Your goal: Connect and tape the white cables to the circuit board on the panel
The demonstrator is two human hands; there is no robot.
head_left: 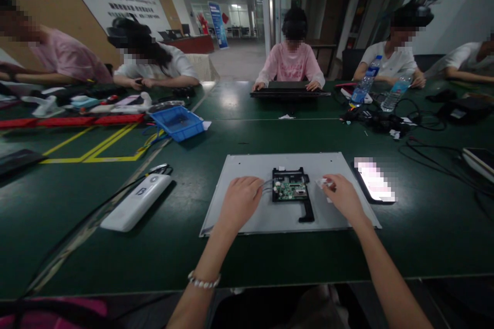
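A white panel (247, 218) lies flat on the table before me. On its middle sits a black plastic frame (306, 211) holding a green circuit board (287, 190). My left hand (243, 198) is closed beside the board's left edge, with thin grey wires (267, 185) running from its fingertips to the board. How the fingers grip them is partly hidden. My right hand (343, 196), right of the frame and above the panel, pinches a small crumpled white piece (321, 183), perhaps paper or tape.
A lit phone (375, 180) lies right of the panel. On the left are a white power bank (137, 203) with a cable and a blue tray (177, 122). Water bottles (365, 82) and tangled black cables stand back right. Several people sit around the table, one opposite handling a dark flat panel (291, 91).
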